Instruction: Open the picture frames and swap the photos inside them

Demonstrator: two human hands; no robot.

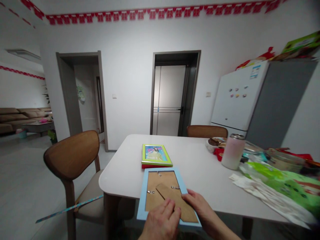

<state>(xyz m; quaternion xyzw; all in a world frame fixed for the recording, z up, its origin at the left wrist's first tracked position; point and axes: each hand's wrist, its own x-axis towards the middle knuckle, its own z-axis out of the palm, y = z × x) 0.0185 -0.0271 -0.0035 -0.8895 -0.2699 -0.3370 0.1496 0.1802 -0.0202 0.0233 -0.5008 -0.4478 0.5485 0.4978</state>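
White walls, red trim along the top. Grey-framed left doorway onto a passage, grey-framed middle doorway with pale door. White-fronted, grey-sided fridge at right, small magnets on front. White bench with rounded corners, brown wooden chair at left, second chair behind. Pale glossy floor; brown sofa and low table far left.

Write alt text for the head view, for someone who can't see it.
A person's left hand rests on a light-blue picture frame, back side up, while the right hand holds its right side at a white table. Beyond lies a green framed picture; a pinkish bottle stands to the right.
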